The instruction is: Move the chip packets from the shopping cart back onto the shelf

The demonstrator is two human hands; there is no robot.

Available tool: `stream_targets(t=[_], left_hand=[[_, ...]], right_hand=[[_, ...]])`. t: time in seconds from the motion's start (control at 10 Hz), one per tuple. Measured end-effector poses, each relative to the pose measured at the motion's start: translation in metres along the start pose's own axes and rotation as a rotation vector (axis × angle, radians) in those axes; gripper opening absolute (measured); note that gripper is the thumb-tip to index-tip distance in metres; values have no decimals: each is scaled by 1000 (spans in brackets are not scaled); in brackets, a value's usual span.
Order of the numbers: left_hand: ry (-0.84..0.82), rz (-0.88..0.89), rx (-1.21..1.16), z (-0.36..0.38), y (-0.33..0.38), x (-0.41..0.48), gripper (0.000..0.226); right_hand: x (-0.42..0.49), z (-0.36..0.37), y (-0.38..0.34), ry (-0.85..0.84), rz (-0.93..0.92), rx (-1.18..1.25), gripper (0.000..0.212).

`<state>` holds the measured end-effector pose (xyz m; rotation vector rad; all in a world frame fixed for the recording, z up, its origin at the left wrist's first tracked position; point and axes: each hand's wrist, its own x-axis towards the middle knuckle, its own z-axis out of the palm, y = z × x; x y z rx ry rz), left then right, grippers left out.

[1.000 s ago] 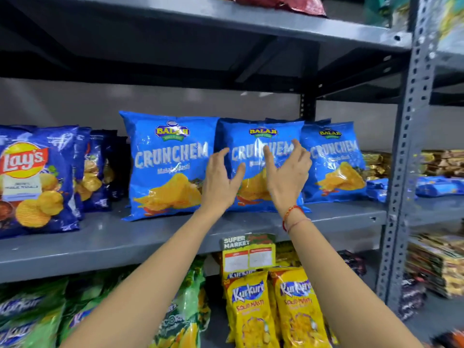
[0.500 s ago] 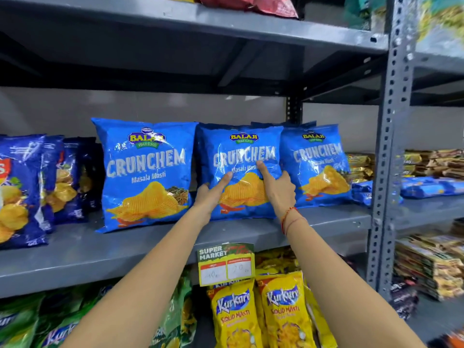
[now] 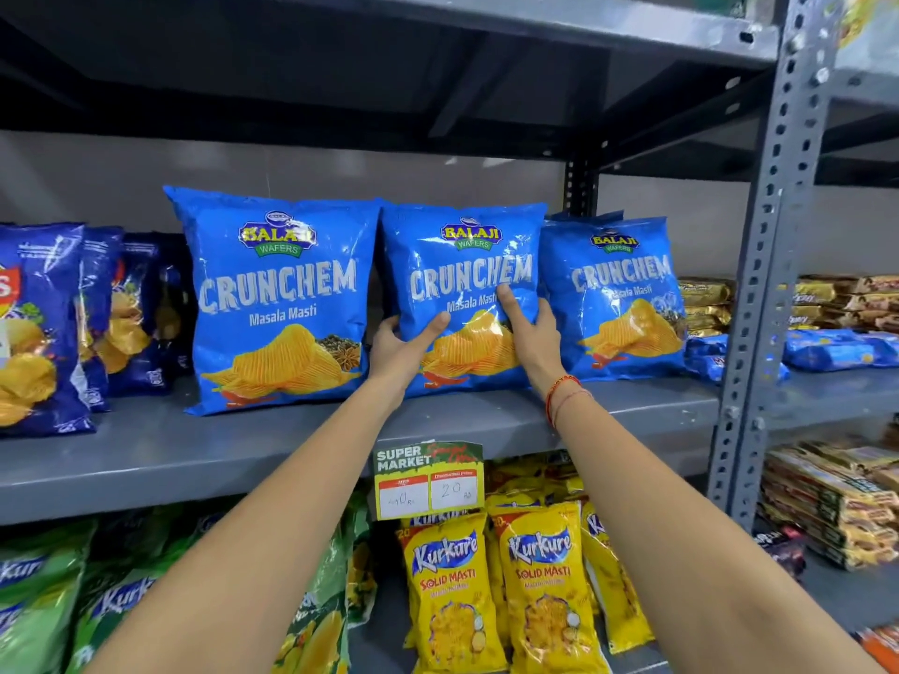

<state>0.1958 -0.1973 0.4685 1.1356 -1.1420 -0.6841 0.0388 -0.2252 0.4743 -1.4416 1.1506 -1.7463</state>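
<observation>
You are gripping the middle packet (image 3: 462,265) upright on the shelf (image 3: 160,459), left hand (image 3: 399,345) and right hand (image 3: 532,333) both clamping its lower sides. Your fingers are hiding behind the bag. Another packet (image 3: 584,217) is peeking out behind the right one (image 3: 618,304), mostly covered.

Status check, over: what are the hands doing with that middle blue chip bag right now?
Left hand and right hand grip middle Crunchem bag by its sides. Bag upright on shelf, between two others. Nothing blocking.
</observation>
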Motion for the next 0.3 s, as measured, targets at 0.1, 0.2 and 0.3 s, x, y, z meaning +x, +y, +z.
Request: stream_targets(t=[0.1,0.2,0.3], left_hand=[[61,15,51,2,-2,-7,83],[93,59,132,1,-7,-12,83],[69,32,121,-3,-5,-21,84]], right_hand=[[-2,2,0,32,-10,21,68],[-4,3,3,117,-81,-36,71],[-6,-3,3,241,-155,-20,70]])
